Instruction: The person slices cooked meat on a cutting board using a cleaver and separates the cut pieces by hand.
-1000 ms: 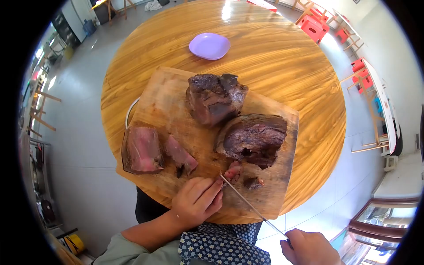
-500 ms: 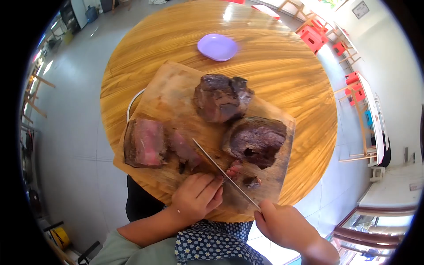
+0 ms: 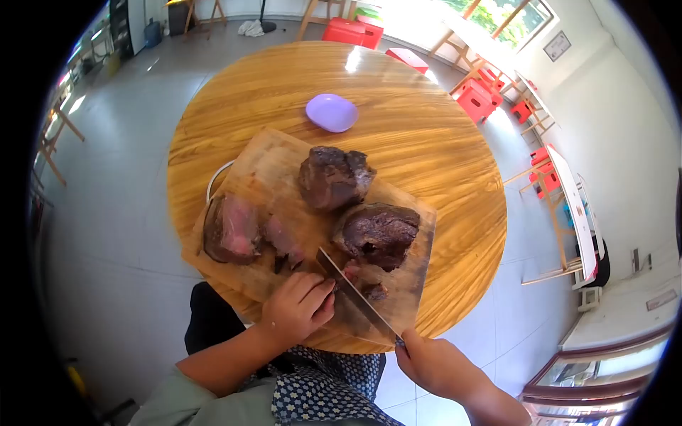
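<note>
A: What does the right hand [image 3: 442, 364] have?

B: The knife [image 3: 359, 298], its handle wrapped in the fist. The blade runs out from that grip, ahead and to the left, slanting across the near part of the cutting board [image 3: 273, 153].

A: And the left hand [image 3: 295, 309]?

B: Just left of the blade, fingers curled and bunched, fingertips toward the steel. I can't tell whether they pinch a bit of meat or only press on the board; the fingers hide it.

A: Where's the small pink piece [image 3: 351, 271], then?

B: Ahead and left of the right fist, just over on the blade's right side — so the steel lies between it and the left fingertips. The left hand is the nearer one. The piece's long axis I can't read, because the blade seems to cover part of it.

A: Anything else close by?

B: A dark scrap [image 3: 374, 291], right of the blade and nearer the knife grip than the pink piece. Straight beyond that sits the large dark chunk [image 3: 380, 231].

A: And past the left hand?

B: The loose slice [image 3: 283, 241] lies ahead of its knuckles, with the thick pink-faced block [image 3: 233, 228] farther left — both well apart from the right fist.
</note>
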Tool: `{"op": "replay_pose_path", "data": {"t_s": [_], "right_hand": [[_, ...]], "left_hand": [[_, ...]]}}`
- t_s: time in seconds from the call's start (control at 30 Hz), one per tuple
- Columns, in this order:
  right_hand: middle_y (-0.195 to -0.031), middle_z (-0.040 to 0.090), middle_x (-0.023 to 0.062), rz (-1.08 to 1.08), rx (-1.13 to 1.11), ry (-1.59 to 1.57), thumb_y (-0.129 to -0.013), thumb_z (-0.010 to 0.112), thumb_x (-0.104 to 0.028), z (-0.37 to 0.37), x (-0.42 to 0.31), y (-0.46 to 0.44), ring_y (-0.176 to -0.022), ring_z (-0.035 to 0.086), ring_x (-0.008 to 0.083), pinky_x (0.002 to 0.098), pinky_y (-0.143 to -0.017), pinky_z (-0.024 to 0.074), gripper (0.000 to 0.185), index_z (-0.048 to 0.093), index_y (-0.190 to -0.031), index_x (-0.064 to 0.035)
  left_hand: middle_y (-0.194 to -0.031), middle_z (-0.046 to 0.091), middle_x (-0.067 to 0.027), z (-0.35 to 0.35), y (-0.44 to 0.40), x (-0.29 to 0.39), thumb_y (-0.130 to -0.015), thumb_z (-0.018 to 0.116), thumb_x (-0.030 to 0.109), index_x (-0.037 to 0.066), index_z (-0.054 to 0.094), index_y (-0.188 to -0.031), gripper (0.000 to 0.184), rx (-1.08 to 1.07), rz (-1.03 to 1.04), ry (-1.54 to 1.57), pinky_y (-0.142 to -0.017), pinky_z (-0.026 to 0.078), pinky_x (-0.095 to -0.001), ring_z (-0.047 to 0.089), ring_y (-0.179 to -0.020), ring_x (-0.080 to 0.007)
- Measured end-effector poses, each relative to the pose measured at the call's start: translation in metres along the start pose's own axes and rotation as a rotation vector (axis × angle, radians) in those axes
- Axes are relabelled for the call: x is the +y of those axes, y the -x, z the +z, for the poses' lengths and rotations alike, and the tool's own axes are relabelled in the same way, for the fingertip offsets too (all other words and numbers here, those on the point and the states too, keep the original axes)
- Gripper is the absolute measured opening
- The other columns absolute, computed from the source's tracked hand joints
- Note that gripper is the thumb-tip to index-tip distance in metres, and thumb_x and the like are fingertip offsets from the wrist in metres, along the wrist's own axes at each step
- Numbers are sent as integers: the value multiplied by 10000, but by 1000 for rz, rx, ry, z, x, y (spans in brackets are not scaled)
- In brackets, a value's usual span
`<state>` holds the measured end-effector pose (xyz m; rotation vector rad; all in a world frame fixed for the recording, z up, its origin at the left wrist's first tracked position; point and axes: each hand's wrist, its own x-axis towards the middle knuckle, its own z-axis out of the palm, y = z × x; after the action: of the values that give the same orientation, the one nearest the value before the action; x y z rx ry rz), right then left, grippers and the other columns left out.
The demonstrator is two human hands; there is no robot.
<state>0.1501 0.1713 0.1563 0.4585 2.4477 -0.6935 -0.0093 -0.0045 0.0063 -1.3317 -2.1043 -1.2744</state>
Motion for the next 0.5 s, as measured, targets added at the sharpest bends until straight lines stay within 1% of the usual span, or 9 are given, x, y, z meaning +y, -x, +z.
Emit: {"op": "replay_pose_path", "data": {"t_s": [0.03,0.07,0.1,0.17,0.27,0.37,0.4,0.43,0.5], "right_hand": [[-830,674,268,7,4,18,-1007,519,-228,4,0,-4,-784,653,483,561,-704,515,207,453,-1044,-36],[-796,673,256,-79,81,18,-1008,520,-230,15,7,-15,-777,655,483,562,-699,515,209,454,-1047,-36],[-796,673,256,-82,89,14,-1008,520,-230,22,5,-27,-777,655,483,562,-699,515,209,454,-1047,-36],[-714,625,259,-237,242,31,-999,578,-207,23,-5,-52,-709,625,497,559,-633,490,214,458,-1013,-31],[-725,630,255,-316,353,23,-1002,586,-220,12,-2,-73,-697,605,516,547,-621,486,228,455,-1011,-34],[-722,630,239,-348,411,-75,-1012,588,-232,1,13,-59,-667,609,483,515,-589,473,236,464,-1041,-34],[-705,621,225,-326,384,-156,-1019,588,-228,-7,11,-47,-641,614,438,483,-565,458,238,478,-1063,-21],[-705,621,225,-323,375,-166,-1019,588,-228,-12,7,-35,-641,614,438,483,-565,458,238,478,-1063,-21],[-717,604,257,-193,350,-243,-1009,598,-224,-17,-1,-16,-699,598,485,530,-604,451,238,448,-1043,-42]], "left_hand": [[-975,639,-121,-1,2,0,-723,765,28,-1,691,-1044,331,5,-22,-1,-728,556,-371,644,-848,-303],[-983,645,-130,-1,2,0,-717,770,22,5,690,-1043,336,5,-30,3,-729,554,-379,643,-844,-315],[-990,651,-139,-1,1,0,-711,776,15,12,689,-1042,342,3,-21,6,-729,553,-387,642,-839,-327],[-1002,649,-135,-1,0,2,-725,772,36,8,688,-1051,338,-2,-7,4,-741,555,-391,642,-855,-324],[-1022,646,-135,-7,0,2,-750,769,64,5,686,-1064,330,-19,-13,11,-763,556,-399,643,-876,-326],[-1032,645,-145,-8,-3,2,-773,769,75,5,682,-1067,314,1,-22,52,-772,551,-400,641,-885,-338],[-1034,644,-155,-9,-3,1,-762,776,63,5,681,-1075,332,17,-28,76,-760,548,-395,639,-881,-340],[-1036,643,-165,-10,1,1,-750,783,50,4,680,-1082,351,26,-40,101,-748,545,-390,636,-878,-342],[-1042,640,-167,-11,1,1,-754,782,48,2,677,-1083,349,7,-41,116,-745,544,-387,635,-883,-341]]}}
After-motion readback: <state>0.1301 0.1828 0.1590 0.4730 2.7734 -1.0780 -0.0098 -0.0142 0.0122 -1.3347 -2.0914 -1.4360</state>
